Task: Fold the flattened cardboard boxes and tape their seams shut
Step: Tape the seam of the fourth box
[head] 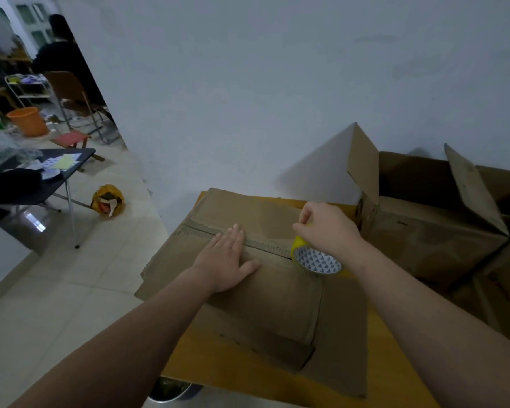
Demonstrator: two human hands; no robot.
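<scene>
The folded cardboard box (265, 301) lay on a yellowish table (218, 369), its centre seam (267, 247) running between the two hands. The left hand (228, 260) lay flat on the box with straight fingers that reached the seam. Just to its right, the right hand (329, 228) gripped a yellow tape roll (317, 259) that stood on the seam's near end. Open boxes (430, 231) stood further right.

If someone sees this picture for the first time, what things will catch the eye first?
First the yellow tape roll, gripped by the right hand at the seam of the cardboard box in the middle. The left hand lies flat across that seam. An open box stands at the right.
</scene>
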